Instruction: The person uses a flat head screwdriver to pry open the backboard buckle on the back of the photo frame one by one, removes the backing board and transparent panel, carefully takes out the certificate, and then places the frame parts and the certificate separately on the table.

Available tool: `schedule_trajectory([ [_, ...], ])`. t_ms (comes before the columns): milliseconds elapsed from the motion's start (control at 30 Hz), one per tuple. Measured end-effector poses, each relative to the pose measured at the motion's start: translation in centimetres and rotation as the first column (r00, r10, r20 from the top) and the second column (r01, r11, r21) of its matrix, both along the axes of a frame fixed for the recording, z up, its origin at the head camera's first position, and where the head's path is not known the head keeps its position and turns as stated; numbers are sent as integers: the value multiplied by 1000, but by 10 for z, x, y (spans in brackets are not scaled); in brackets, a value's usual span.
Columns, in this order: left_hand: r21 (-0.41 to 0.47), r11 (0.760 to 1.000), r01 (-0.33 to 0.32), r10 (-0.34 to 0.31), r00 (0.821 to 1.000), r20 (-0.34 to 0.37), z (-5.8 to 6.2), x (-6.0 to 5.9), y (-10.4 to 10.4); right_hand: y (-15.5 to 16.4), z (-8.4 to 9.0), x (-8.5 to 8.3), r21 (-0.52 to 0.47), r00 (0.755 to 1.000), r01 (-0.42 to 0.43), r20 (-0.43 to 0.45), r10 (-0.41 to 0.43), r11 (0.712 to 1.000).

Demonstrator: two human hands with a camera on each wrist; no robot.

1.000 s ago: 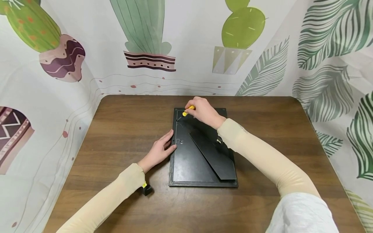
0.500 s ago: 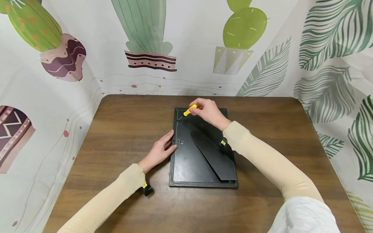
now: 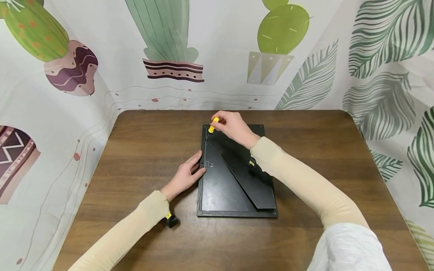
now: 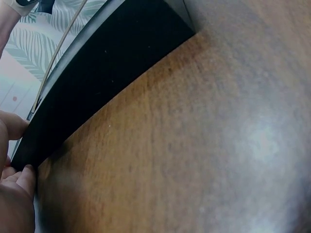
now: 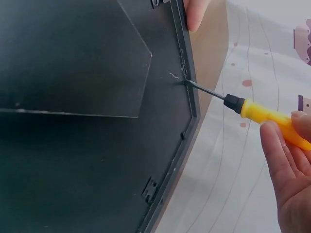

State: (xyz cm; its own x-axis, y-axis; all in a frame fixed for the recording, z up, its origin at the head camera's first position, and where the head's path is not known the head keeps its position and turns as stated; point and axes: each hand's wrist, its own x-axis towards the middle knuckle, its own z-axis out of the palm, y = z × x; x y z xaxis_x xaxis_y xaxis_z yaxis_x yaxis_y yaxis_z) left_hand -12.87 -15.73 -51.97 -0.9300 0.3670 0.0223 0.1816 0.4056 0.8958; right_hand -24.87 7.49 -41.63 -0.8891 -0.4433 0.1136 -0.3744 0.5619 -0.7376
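“Picture frame [image 3: 220, 194], back side up on the table [image 3: 135, 150]: how are the hands posed about it?”

“Left hand [image 3: 185, 176]: fingers extended along the frame's left side, thumb laid on its rim. Right hand [image 3: 234, 127]: raised over the frame's far part, fingers bent, pinching the yellow handle of a screwdriver [image 3: 213, 126]. Its shaft slants down to the inner edge of the rim, near the frame's far left corner.”

“And the edges and surrounding room?”

“Wood extends broadly to the frame's left, right and near side. Past its far side runs only a narrow strip, then the table's back edge, with a patterned cloth [image 3: 223, 45] rising behind. Aslant on the frame's back lies the stand [image 3: 251, 186]; the right sleeve [image 3: 298, 177] passes over the frame's right side.”

“Where, then, is the frame relative to each hand?”

“Right of the left hand, touching its fingers and thumb; below the right hand, which meets it through the screwdriver's tip.”
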Motion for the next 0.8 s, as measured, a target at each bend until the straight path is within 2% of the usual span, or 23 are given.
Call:
schedule_trajectory([
  [367, -7, 1000, 1, -1, 1000, 0, 1, 0, 0, -18, 6, 0, 12, 998, -28, -51, 29, 1000],
  [567, -3, 1000, 1, -1, 1000, -9, 1, 0, 1, -25, 9, 0, 21, 998, -43, -41, 44, 999],
  [800, 9, 1000, -1, 1, 1000, -17, 1, 0, 2, -29, 6, 1, 2, 996, -60, -64, 60, 998],
])
